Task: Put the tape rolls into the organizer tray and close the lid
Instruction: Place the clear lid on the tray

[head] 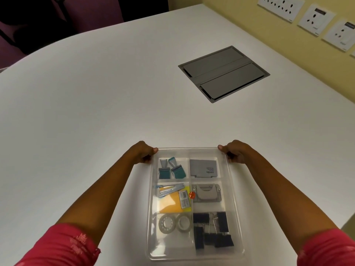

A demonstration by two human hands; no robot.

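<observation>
A clear plastic organizer tray (pixel 237 217) lies on the white table in front of me, with a clear lid (pixel 189 151) lying over it. Two clear tape rolls (pixel 166 224) (pixel 184 222) sit side by side in the near-left compartment, seen through the lid. My left hand (pixel 143 152) grips the lid's far-left corner, thumb on top. My right hand (pixel 234 151) grips the far-right corner the same way. Other compartments hold teal clips, a grey case, a stapler on a yellow pad, a hole punch and several black binder clips.
A grey metal cable hatch (pixel 223 73) is set flush into the table at the far right. Wall sockets (pixel 315 19) line the yellow wall on the right. A dark chair (pixel 38 20) stands beyond the table's far-left edge.
</observation>
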